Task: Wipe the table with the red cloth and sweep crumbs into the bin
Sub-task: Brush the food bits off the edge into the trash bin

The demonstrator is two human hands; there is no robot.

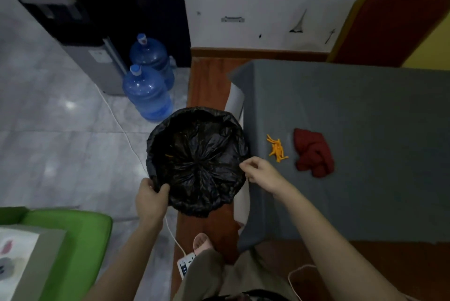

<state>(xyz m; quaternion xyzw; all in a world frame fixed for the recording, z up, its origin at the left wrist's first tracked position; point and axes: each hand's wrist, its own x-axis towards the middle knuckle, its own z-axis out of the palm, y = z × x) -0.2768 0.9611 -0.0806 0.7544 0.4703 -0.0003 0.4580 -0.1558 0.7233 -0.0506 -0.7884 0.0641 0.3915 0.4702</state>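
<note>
A round bin (197,161) lined with a black bag stands on the floor against the left edge of the table (353,110), which is covered in grey cloth. My left hand (151,199) grips the bin's near-left rim. My right hand (261,174) rests at the bin's right rim beside the table edge, fingers loosely curled, and I cannot tell whether it pinches the bag. A small pile of orange crumbs (276,148) lies on the table near that edge. Just right of the pile sits the crumpled red cloth (313,153), untouched.
Two blue water bottles (146,92) and a dispenser (95,61) stand on the floor behind the bin. A white cable (121,127) runs to a power strip (185,265) by my foot. A green seat (73,247) is at lower left, a red chair (394,20) behind the table.
</note>
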